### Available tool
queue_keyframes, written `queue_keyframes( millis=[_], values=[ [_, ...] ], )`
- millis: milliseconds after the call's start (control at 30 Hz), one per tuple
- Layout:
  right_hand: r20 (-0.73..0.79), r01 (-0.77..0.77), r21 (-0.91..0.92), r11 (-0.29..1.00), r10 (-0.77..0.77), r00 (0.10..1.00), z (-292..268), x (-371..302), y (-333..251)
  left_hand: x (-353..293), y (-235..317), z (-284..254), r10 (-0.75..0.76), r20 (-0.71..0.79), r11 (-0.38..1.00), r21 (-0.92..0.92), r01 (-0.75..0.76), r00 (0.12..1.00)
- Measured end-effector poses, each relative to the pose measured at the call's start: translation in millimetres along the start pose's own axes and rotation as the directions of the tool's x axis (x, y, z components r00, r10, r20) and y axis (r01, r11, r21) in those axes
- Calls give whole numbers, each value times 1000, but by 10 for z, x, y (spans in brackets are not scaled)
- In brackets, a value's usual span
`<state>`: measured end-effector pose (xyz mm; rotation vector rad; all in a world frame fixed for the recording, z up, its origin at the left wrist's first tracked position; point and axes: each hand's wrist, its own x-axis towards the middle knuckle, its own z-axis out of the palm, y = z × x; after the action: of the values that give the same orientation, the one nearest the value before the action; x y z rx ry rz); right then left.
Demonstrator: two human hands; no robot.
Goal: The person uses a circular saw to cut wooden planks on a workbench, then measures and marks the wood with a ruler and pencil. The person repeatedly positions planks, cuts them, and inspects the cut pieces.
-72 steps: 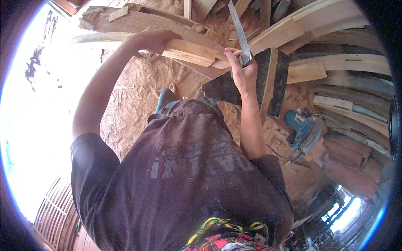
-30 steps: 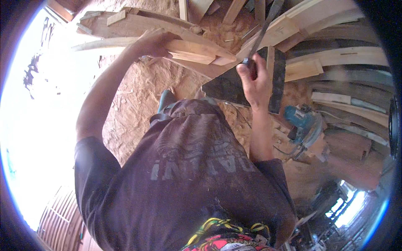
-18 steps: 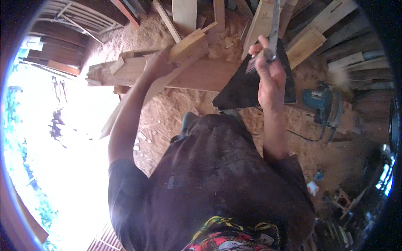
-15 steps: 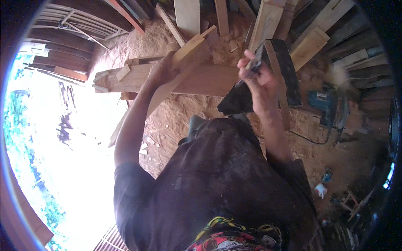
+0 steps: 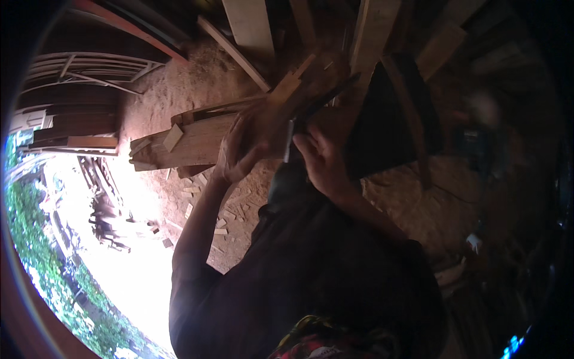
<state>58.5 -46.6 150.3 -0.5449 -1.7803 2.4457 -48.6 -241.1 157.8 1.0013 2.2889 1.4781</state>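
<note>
My left hand (image 5: 239,146) grips a wooden board (image 5: 288,88) from its left side, fingers curled round it. The board's far end points away from me and is notched or uneven. My right hand (image 5: 320,157) is closed on an L-shaped tool that looks like a try square (image 5: 289,142), laid against the board. Its pale metal edge stands upright between my hands, and a long dark arm slants away to the far right. Dim light and blur hide the exact contact. Below the hands, a wide plank (image 5: 197,140) lies crosswise, with a small wood offcut (image 5: 173,137) on it.
A dark, angular panel (image 5: 382,125) with a wooden strip stands right of my hands. Farther right, a teal power tool (image 5: 470,143) sits in shadow. Long boards (image 5: 251,27) lean at the far side. Wood scraps (image 5: 221,230) litter the sandy ground.
My right hand has come left and nearer, bringing the tool against the board. My left hand has shifted nearer along with the board. The view has turned slightly and grown darker.
</note>
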Motion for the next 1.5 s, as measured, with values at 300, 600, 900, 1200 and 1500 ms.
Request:
queue_keyframes(
  millis=[300,600,900,1200,1500],
  values=[
    [-44,209,-423,882,-251,967,477,112,246,102,-59,55,-259,-75,954,-177,243,963],
    [-173,172,-524,834,-302,938,614,190,264,376,-160,-230,-640,120,598,-542,590,759],
    [-231,25,-476,879,-152,961,588,250,312,657,-280,-141,-576,177,687,-425,590,798],
    [-177,13,-379,925,-86,980,567,315,328,771,-208,-104,-552,110,771,-309,557,826],
    [-158,17,-349,937,-76,985,531,313,322,716,-205,3,-573,21,751,-388,535,819]
  ],
)
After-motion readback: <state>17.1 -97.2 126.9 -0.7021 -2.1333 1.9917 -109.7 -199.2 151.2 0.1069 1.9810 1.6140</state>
